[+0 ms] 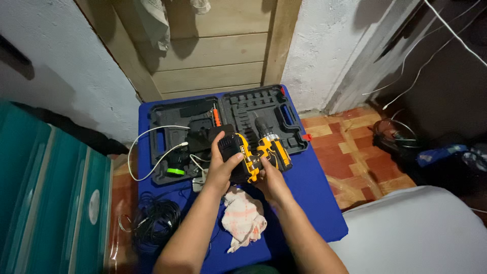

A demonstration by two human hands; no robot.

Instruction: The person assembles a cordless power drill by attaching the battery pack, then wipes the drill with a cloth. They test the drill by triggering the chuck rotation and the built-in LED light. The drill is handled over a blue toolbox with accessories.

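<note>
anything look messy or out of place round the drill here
A crumpled cloth lies on the blue table under the wrists, and white cable trails out of the open tool case. The drill, held in both hands, looks intact.

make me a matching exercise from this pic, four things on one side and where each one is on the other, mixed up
Things:
1. cordless drill
2. tool case
3. cloth
4. coil of black cable

Places:
A. on the floor, left of the blue table
B. lying open at the far end of the table, near the wall
C. held by the left hand and right hand above the table
D. crumpled on the table between the forearms

Pairs: 1-C, 2-B, 3-D, 4-A
</note>
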